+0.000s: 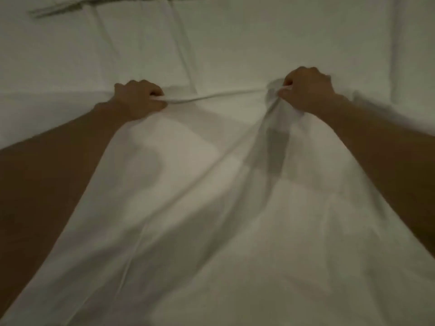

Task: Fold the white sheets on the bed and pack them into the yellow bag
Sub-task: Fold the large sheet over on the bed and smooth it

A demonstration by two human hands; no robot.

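A white sheet (211, 196) fills the lower part of the view, draped from my hands down toward me in loose folds. My left hand (138, 98) grips its far edge with curled fingers. My right hand (306, 89) pinches the same edge farther right, where the cloth bunches. The edge runs taut between both hands. The yellow bag is not in view.
The bed surface (259, 43), covered in white, stretches beyond my hands. Creased white cloth (141, 43) lies flat on it at the upper left, with a bunched hem (70, 8) near the top edge. A long crease (397, 55) runs down at the far right.
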